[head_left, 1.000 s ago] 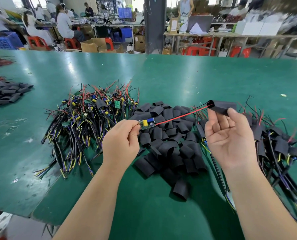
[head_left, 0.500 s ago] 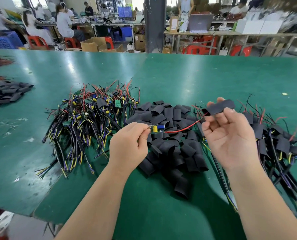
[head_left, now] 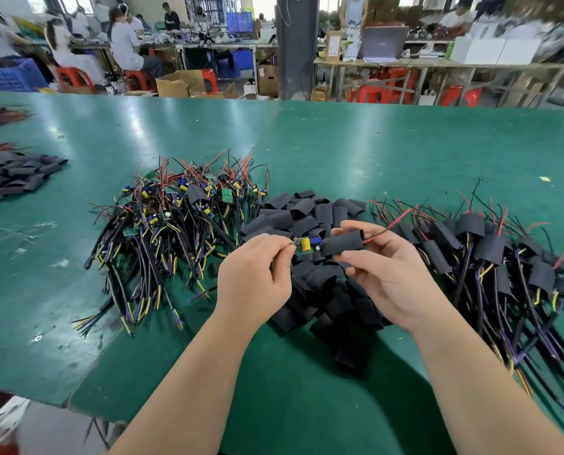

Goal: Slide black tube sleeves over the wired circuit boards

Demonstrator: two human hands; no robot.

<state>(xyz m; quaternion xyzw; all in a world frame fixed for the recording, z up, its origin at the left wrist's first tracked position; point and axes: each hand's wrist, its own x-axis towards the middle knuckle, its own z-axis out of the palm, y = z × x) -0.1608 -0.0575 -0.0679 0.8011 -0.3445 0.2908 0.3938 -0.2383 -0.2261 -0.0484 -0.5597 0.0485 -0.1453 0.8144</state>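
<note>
Left hand: pinches green circuit board, yellow and blue parts showing
Right hand: grips black sleeve, red wire exiting its far end

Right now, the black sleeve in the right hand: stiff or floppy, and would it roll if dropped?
Probably soft and thin: the loose sleeves in the pile lie flattened and creased. Likely very light: the right hand holds the sleeve in a light pinch. Unlikely to roll far, since the red wire through it would tether it.
</note>
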